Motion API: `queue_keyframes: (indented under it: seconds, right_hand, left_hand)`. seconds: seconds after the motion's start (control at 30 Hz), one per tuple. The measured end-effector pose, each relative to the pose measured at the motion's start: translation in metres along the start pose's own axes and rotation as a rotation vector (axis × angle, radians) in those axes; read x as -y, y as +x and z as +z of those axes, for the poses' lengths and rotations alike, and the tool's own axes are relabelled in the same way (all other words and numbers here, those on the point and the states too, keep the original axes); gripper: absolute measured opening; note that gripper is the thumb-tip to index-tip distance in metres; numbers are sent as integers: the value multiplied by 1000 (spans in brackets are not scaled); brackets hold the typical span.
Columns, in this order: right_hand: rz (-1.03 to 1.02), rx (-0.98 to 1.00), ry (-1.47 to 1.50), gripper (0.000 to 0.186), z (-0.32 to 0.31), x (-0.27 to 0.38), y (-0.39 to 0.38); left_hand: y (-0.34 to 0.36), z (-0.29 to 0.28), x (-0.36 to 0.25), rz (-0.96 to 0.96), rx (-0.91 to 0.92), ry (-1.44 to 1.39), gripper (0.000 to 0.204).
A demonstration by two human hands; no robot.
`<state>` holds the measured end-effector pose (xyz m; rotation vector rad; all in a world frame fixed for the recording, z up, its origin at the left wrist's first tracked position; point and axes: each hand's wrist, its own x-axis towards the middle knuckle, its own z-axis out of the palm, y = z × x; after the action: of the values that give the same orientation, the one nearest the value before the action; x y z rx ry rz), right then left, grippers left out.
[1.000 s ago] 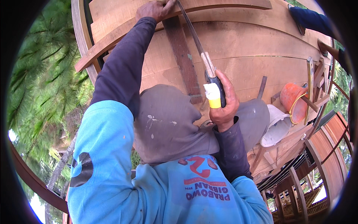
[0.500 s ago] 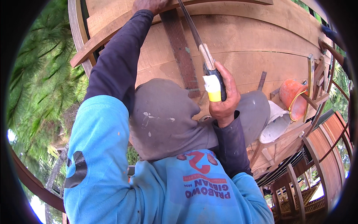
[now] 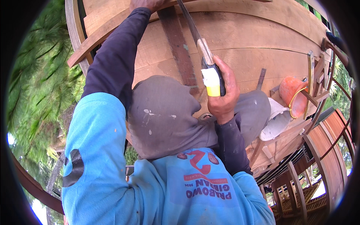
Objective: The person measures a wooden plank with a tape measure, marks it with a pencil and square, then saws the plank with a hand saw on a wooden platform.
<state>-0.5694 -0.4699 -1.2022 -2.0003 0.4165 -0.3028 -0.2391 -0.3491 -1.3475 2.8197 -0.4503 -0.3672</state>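
My right hand (image 3: 224, 90) is wrapped round the black handle of a handsaw (image 3: 194, 29), with white and yellow patches on the handle side. Its blade slants up and away to a long wooden strip (image 3: 93, 40) at the top edge, where the blade's far end goes out of view. My left hand (image 3: 146, 3) is on this strip, just left of the blade; its fingers are mostly cut off by the picture's edge. Beneath the strip, a dark grooved board (image 3: 179, 48) runs toward my bent, grey-clothed knees.
Broad curved planks (image 3: 240, 35) spread out in front of me. To the right lie an orange bucket (image 3: 291, 90), a white container (image 3: 275, 125) and a narrow dark bar (image 3: 261, 78). Wooden offcuts and uprights crowd the right side; green foliage (image 3: 41, 75) fills the left.
My right hand has pushed the handsaw slightly forward, away from me. My left hand stays on the strip. The whole view has shifted a little.
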Motion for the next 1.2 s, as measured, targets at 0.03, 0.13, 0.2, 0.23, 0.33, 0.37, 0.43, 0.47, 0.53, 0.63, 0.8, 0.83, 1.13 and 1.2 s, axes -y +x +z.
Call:
queue_keyframes:
  seconds: [0.03,0.13,0.2,0.23,0.33,0.37,0.43,0.47,0.53,0.63,0.8,0.83,1.13,1.2]
  right_hand:
    - [-6,10,-8,50,-4,3,-7]
    - [76,13,-55,51,-20,12,-34]
    - [37,8,-28,49,-14,11,-26]
    - [12,-7,-41,49,-7,7,-13]
    - [-44,-6,-6,46,17,-2,41]
    - [-26,-21,18,46,23,-4,48]
    - [-13,-6,24,46,22,-5,40]
    - [-6,2,26,47,21,-4,34]
    - [-12,35,-36,49,2,8,2]
    - [101,39,5,51,-20,19,-37]
    - [-52,20,-54,47,15,1,32]
    - [-25,8,15,46,25,-8,50]
    - [126,24,46,55,-22,22,-53]
    - [117,38,12,54,-16,14,-41]
  left_hand:
    - [-2,-6,5,-6,-7,16,66]
    - [-2,2,-2,16,-19,-44,63]
    - [-3,-7,1,-8,-14,-10,62]
    - [-2,-3,-3,-1,-2,-5,61]
    - [4,16,19,296,-47,187,58]
    - [5,14,13,210,-38,131,58]
    - [0,5,0,20,-20,21,56]
    - [1,5,2,40,-22,5,56]
    - [1,6,8,72,-28,-26,56]
    - [0,2,6,23,-15,-2,56]
    - [3,12,14,260,-120,102,55]
    - [2,20,14,372,-134,143,54]
    - [0,9,12,78,-96,-27,56]
    - [0,8,9,36,-64,21,58]
